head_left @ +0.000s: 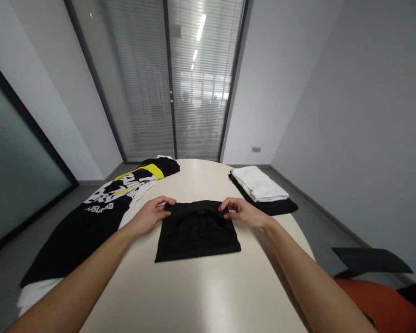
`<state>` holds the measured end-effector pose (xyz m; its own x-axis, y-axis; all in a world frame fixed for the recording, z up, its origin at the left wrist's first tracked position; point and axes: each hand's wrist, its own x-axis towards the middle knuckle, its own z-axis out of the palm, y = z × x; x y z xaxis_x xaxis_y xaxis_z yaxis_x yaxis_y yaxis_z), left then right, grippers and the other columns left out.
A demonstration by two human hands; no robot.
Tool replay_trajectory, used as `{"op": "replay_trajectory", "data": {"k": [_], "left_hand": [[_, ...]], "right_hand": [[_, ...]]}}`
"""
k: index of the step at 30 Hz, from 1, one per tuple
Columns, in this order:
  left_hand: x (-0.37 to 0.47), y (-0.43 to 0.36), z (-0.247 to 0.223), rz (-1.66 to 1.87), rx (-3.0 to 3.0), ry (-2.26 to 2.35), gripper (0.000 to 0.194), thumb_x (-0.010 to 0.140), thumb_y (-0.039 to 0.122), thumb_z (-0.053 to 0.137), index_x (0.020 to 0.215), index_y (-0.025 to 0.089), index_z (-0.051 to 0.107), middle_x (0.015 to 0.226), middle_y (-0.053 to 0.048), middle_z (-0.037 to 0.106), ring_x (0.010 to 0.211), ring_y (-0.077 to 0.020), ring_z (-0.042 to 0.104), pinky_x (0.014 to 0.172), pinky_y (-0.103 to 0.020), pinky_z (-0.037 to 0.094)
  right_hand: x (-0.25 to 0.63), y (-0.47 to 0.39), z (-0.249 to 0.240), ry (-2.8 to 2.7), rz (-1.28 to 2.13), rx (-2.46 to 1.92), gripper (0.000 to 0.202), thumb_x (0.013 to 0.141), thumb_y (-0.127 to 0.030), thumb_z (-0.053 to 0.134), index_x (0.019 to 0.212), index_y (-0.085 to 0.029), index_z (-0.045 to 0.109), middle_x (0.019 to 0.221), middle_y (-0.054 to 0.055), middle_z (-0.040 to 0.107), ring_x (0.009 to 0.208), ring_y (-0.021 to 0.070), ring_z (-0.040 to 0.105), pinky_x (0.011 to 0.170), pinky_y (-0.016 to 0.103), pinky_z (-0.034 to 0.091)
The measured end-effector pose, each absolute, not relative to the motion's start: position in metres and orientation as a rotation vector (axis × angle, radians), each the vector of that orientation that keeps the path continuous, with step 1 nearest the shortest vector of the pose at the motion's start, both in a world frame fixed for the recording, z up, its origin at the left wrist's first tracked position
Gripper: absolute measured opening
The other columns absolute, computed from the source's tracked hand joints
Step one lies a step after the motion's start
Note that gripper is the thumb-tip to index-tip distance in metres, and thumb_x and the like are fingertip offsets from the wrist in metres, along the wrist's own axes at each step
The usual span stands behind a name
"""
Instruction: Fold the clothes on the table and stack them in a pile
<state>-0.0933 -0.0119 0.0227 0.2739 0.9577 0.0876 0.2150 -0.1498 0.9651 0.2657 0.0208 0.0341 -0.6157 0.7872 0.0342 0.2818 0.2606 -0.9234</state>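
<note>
Black cloth [198, 245], flat folded rectangle, fingers [229, 202] pinching far corners

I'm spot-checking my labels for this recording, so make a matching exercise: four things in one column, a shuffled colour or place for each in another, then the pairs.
Things
1. Centre cloth
2. White cloth
3. Printed shirt
4. Chair

Colours and places
A. On a black cloth, at right
B. Orange-red seat
C. Left hand and right hand at its far corners
D. Along the left side of the table

Pairs: 1-C; 2-A; 3-D; 4-B
</note>
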Motion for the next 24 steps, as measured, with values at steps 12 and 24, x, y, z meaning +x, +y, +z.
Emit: {"op": "replay_trajectory", "data": {"k": [12, 24], "left_hand": [[-0.09, -0.025, 0.033, 0.868, 1.974, 1.312, 0.04, 0.084, 0.043, 0.066, 0.119, 0.024, 0.069, 0.146, -0.01, 0.05, 0.092, -0.0192, 0.063, 0.084, -0.035, 0.05], [-0.104, -0.022, 0.036, 0.491, 2.004, 1.227, 0.036, 0.083, 0.033, 0.06, 0.117, 0.022, 0.068, 0.1, -0.005, 0.07, 0.08, -0.0178, 0.062, 0.074, -0.03, 0.049]], "right_hand": [[0.254, 0.011, 0.046, -1.952, 1.296, -1.156, 0.044, 0.078, -0.035, 0.073, 0.117, -0.018, 0.062, 0.084, 0.0, 0.058, 0.065, 0.0111, 0.048, 0.056, 0.023, 0.038], [0.268, 0.009, 0.049, -2.377, 1.183, -1.025, 0.046, 0.078, -0.02, 0.067, 0.124, -0.024, 0.064, 0.114, 0.005, 0.064, 0.085, 0.0164, 0.058, 0.072, 0.028, 0.045]]}}
